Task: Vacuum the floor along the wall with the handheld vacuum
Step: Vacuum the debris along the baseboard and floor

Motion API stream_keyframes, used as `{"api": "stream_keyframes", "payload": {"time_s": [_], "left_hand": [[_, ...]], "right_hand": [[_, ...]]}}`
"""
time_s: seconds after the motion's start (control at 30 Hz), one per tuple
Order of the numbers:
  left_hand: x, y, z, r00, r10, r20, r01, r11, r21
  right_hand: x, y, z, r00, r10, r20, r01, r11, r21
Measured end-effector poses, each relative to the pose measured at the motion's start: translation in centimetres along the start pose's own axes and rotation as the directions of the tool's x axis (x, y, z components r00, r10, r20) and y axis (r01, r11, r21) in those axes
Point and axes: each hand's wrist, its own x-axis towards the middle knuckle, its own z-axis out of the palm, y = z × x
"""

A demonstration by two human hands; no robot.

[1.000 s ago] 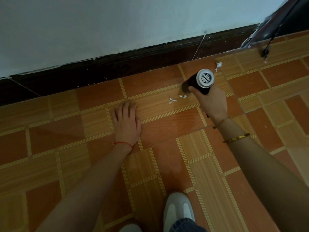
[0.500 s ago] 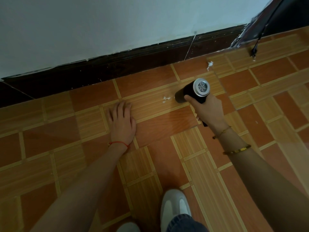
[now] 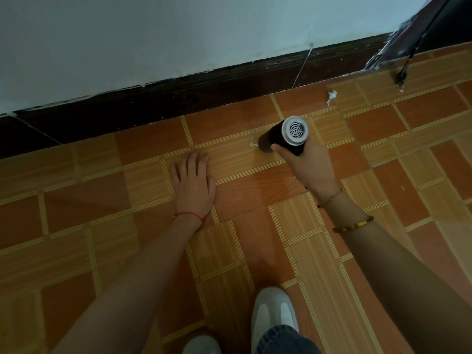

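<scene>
My right hand [image 3: 310, 164] is wrapped around the handheld vacuum [image 3: 283, 136], a black cylinder with a round white vented end cap facing up at me. Its nozzle points down-left onto the orange tiled floor [image 3: 255, 190], right beside a small white scrap of debris [image 3: 252, 144]. A second, larger white scrap [image 3: 331, 96] lies farther right, close to the dark baseboard [image 3: 204, 98] under the pale wall [image 3: 178, 34]. My left hand [image 3: 194, 181] rests flat on the tiles, palm down, fingers together, left of the vacuum.
A black cable [image 3: 419, 39] hangs down to the floor at the top right beside a dark object in the corner. My white shoes [image 3: 273, 315] stand at the bottom edge. A thin line runs down the baseboard [image 3: 301, 70].
The vacuum nozzle has slid left along the floor over the small white scraps; two were visible, now only one shows by the nozzle. My left hand stays planted.
</scene>
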Motion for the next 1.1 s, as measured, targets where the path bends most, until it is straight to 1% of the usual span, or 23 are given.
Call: {"api": "stream_keyframes", "payload": {"time_s": [0.07, 0.17, 0.3, 0.33, 0.43, 0.5, 0.57, 0.67, 0.7, 0.83, 0.93, 1.0, 1.1], "left_hand": [[0.0, -0.1, 0.0, 1.000, 0.002, -0.001, -0.002, 1.000, -0.002], [0.0, -0.1, 0.0, 1.000, 0.001, -0.003, -0.001, 1.000, -0.007], [0.1, 0.0, -0.1, 1.000, -0.001, 0.005, 0.001, 1.000, 0.002], [0.1, 0.0, -0.2, 1.000, 0.001, 0.011, -0.001, 1.000, 0.004], [0.1, 0.0, -0.2, 1.000, -0.002, 0.022, 0.002, 1.000, 0.007], [0.1, 0.0, -0.3, 1.000, -0.001, 0.019, 0.001, 1.000, -0.002], [0.1, 0.0, -0.3, 1.000, -0.001, 0.012, 0.001, 1.000, -0.011], [0.1, 0.0, -0.3, 1.000, 0.001, 0.004, -0.001, 1.000, -0.012], [0.1, 0.0, -0.2, 1.000, 0.001, 0.001, -0.001, 1.000, -0.014], [0.1, 0.0, -0.3, 1.000, 0.002, -0.014, -0.002, 1.000, -0.018], [0.2, -0.1, -0.2, 1.000, 0.012, -0.022, -0.012, 1.000, -0.013], [0.1, -0.1, -0.1, 1.000, 0.012, -0.023, -0.012, 1.000, -0.015], [0.1, -0.1, -0.1, 1.000, 0.006, -0.026, -0.007, 1.000, -0.021]], "right_hand": [[0.2, 0.0, 0.1, 1.000, -0.006, -0.021, 0.005, 1.000, -0.021], [0.4, 0.1, 0.3, 0.999, -0.024, 0.022, 0.024, 1.000, -0.008], [0.7, -0.4, 0.7, 1.000, -0.005, -0.027, 0.006, 0.999, 0.051], [0.8, -0.6, 0.9, 1.000, -0.022, -0.018, 0.023, 0.998, 0.055], [1.1, -1.2, 1.4, 0.995, -0.066, 0.076, 0.061, 0.996, 0.068], [1.2, -1.5, 1.8, 0.990, -0.088, 0.110, 0.082, 0.995, 0.055], [1.2, -1.9, 2.1, 0.991, -0.093, 0.094, 0.089, 0.995, 0.043], [1.4, -2.2, 2.3, 0.997, -0.078, 0.012, 0.078, 0.997, 0.019], [1.5, -2.3, 2.3, 0.997, -0.073, 0.004, 0.073, 0.997, 0.028], [1.4, -3.2, 2.4, 0.994, -0.098, 0.046, 0.094, 0.991, 0.093], [1.0, -3.6, 2.8, 0.989, -0.124, 0.085, 0.118, 0.990, 0.075], [0.8, -3.7, 2.9, 0.984, -0.140, 0.112, 0.138, 0.990, 0.032], [0.6, -3.7, 2.9, 0.983, -0.167, 0.077, 0.171, 0.984, -0.042]]}}
